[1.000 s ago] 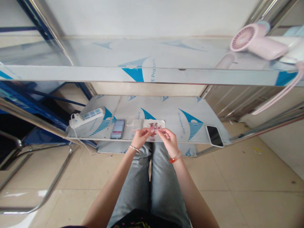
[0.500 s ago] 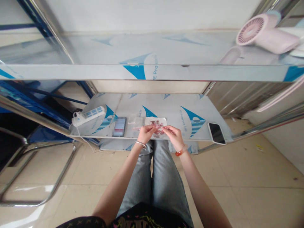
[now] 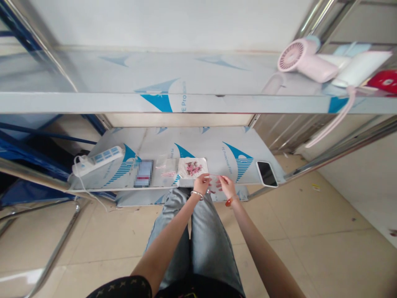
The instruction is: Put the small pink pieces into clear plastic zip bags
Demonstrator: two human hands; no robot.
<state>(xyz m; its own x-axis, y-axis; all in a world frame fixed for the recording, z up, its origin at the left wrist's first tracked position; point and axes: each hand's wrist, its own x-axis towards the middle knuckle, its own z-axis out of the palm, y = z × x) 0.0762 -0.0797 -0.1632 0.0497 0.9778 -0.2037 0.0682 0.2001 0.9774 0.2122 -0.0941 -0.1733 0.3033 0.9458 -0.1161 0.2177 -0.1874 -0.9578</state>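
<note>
My left hand (image 3: 202,183) and my right hand (image 3: 227,186) are raised just in front of the lower shelf's edge. Between their pinched fingers is a small clear plastic bag (image 3: 214,182) with a pinkish top edge. Something small and reddish shows low in it, too blurred to name. Just beyond my left hand lies a white tray or sheet (image 3: 202,163) bearing a heap of small pink and dark red bead-like pieces (image 3: 192,168). To its left, several flat clear bags (image 3: 167,167) with pink edges lie on the shelf.
On the lower shelf (image 3: 214,145) are a white power strip (image 3: 101,159), a blurred-out rectangular item (image 3: 144,173) and a phone (image 3: 266,174) at the right. The upper shelf's front edge (image 3: 108,102) crosses above, with a pink handheld fan (image 3: 310,62) and a red object (image 3: 384,81).
Both hands have moved right and nearer me, off the heap of pieces, which now shows fully. The bag now hangs stretched between them. The camera view has shifted to the right.
</note>
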